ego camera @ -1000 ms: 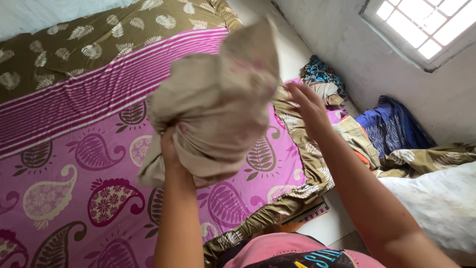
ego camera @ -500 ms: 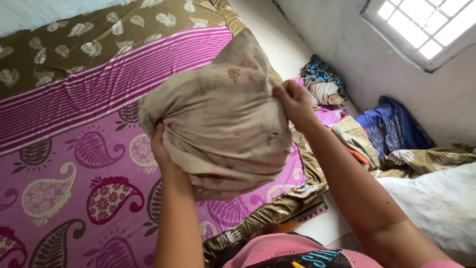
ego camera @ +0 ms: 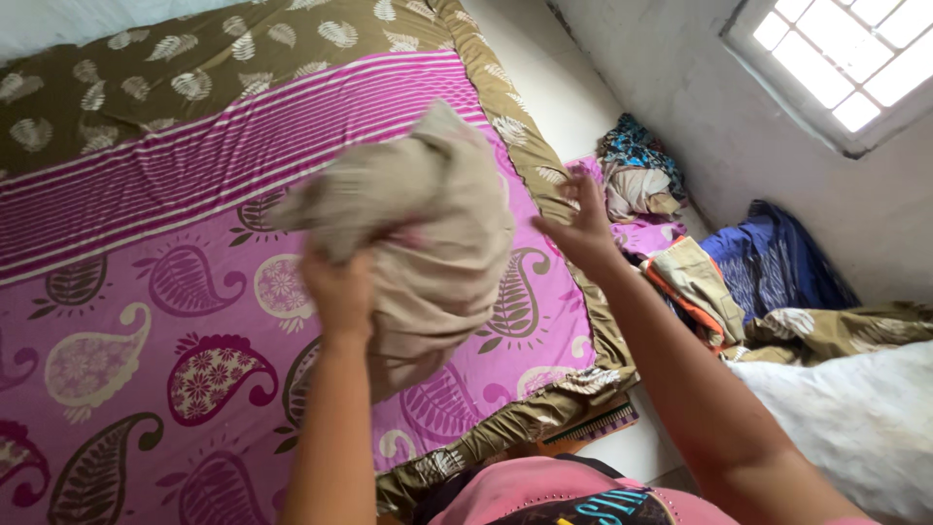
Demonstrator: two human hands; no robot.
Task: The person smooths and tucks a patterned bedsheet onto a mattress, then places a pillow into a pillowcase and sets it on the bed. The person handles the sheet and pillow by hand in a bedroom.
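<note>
Two bare hands work above a bed covered by a pink paisley bedspread (ego camera: pixel 146 321) with a striped magenta band and an olive leaf-patterned border. Left hand (ego camera: pixel 340 292): raised at centre frame, fingers closed tight around a bunched beige cloth (ego camera: pixel 428 224), which it holds up in the air over the bedspread; the cloth is blurred, gathered into a rounded bundle above the fist with its lower part hanging down beside the wrist. Right hand (ego camera: pixel 583 228): just to the right of the cloth and apart from it, fingers spread open and holding nothing, its forearm running down to the lower right corner. Behind the right hand, on the pale floor (ego camera: pixel 554 87) between the bed's edge and the grey wall, lies a small heap of clothes (ego camera: pixel 637 175) in teal print and cream. Further right, near the wall, lies a dark blue patterned garment (ego camera: pixel 777 262), and just beside it a tan and orange piece of fabric (ego camera: pixel 695 287). A white fuzzy blanket (ego camera: pixel 855 428) fills the lower right, touching an olive leaf-patterned cloth above it. A barred window (ego camera: pixel 846 58) sits in the wall at upper right. At the bottom edge, the person's pink shirt (ego camera: pixel 544 496) is visible.
</note>
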